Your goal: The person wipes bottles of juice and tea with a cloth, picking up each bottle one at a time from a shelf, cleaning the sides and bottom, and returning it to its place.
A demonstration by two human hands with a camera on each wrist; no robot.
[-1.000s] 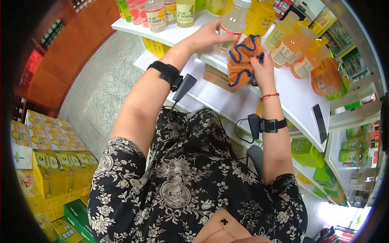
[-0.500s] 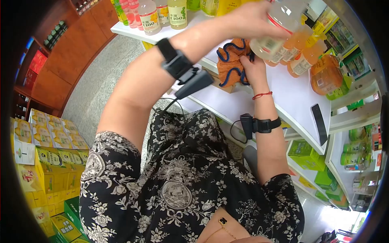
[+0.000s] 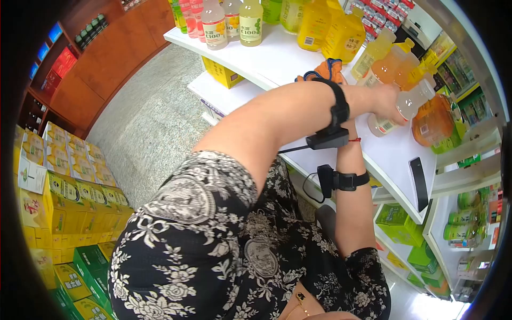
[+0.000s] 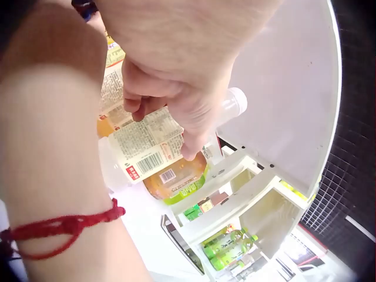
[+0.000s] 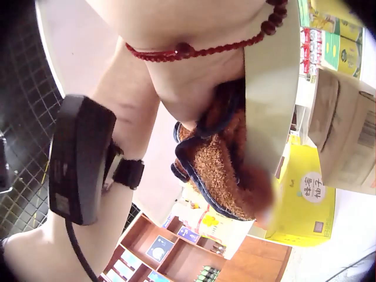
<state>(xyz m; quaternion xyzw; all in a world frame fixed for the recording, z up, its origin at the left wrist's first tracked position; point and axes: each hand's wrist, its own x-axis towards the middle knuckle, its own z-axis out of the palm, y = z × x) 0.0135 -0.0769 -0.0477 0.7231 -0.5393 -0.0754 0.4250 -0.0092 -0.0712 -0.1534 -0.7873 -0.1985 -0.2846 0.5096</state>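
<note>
My left hand (image 3: 385, 102) reaches across to the right and grips a clear plastic bottle (image 3: 412, 103) around its middle. The bottle tilts, its white cap toward the upper right and its base low over the white shelf (image 3: 392, 160). In the left wrist view, bent fingers lie over the bottle's printed label (image 4: 150, 141). Most of my right hand (image 5: 185, 91) is hidden behind the left forearm in the head view. It holds an orange cloth (image 3: 328, 70) with dark blue edging, whose fuzzy folds (image 5: 211, 167) show at the shelf edge in the right wrist view.
Orange drink bottles (image 3: 385, 69) and a large amber jug (image 3: 433, 121) crowd around the held bottle. Yellow jugs (image 3: 345, 38) stand behind the cloth. A black phone (image 3: 418, 184) lies near the shelf corner. C100 bottles (image 3: 215, 29) stand at the shelf's left end.
My left hand has carried the bottle from near the cloth to the right, in among the orange bottles, tilting it. The right hand stays near the shelf edge with the cloth.
</note>
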